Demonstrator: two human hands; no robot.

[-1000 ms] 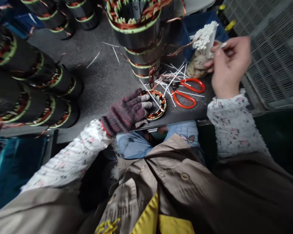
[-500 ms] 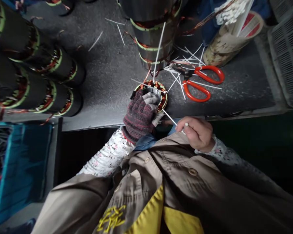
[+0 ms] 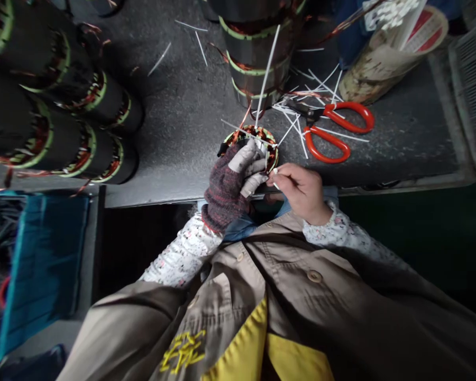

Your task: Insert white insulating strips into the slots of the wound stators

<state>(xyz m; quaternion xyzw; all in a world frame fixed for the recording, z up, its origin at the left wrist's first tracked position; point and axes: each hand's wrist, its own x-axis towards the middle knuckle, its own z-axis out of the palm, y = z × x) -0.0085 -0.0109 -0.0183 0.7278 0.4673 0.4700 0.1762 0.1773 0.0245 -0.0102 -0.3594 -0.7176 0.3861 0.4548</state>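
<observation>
At the table's near edge, my left hand point(image 3: 232, 180), in a dark knitted glove with pale wrapped fingertips, grips a motor stator point(image 3: 268, 137). The stator shows copper windings and a light green rim; the glove covers part of it. A white cable tie point(image 3: 266, 79) sticks up from its far side, and another lies across its top. Right beside the near right rim, my bare right hand point(image 3: 301, 191) pinches a cable tie point(image 3: 276, 171) between thumb and fingers. Where that tie's far end goes is hidden.
Red-handled scissors point(image 3: 327, 153) lie to the right, over loose cable ties point(image 3: 301, 143). Behind the work stands a stack of stators point(image 3: 254, 55); more stacks point(image 3: 73, 143) lie left. A tube-like holder point(image 3: 371, 74) with white ties is back right. A blue crate point(image 3: 55, 254) sits lower left.
My right hand has moved left and up, close to the stator's rim, and less of its tie shows. My left fingers have shifted on the stator. The whole view has swung slightly.
</observation>
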